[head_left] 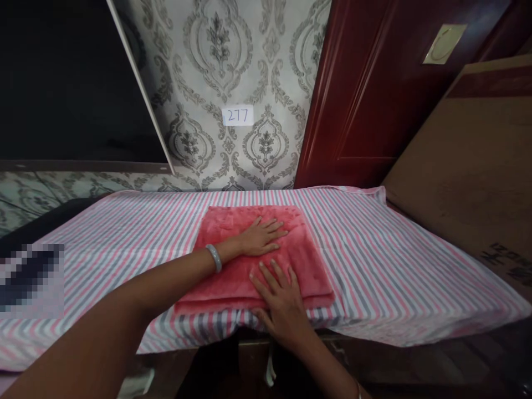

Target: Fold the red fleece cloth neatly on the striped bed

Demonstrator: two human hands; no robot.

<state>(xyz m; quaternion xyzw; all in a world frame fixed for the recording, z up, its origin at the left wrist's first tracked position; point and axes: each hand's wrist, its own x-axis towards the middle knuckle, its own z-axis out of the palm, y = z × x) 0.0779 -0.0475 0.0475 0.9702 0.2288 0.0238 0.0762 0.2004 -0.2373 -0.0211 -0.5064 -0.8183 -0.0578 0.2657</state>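
Note:
A plush pinkish-red cloth (307,266), folded into a flat rectangle of at least two layers, lies in the middle of the striped cover. On its upper middle rests my left hand (261,237), flat with the fingers spread toward the right; a bracelet (214,257) circles that wrist. Lower down, near the cloth's front edge, my right hand (284,302) presses with its fingers apart and pointing away from me. Its thumb reaches over the front fold. Neither hand grips the cloth.
A pink, grey and white striped cover (366,249) drapes the table. A dark screen (75,83) stands at the back left. On the right is a large cardboard box (469,166), beside a dark red door (357,83). A paper label (238,115) marks the patterned wall.

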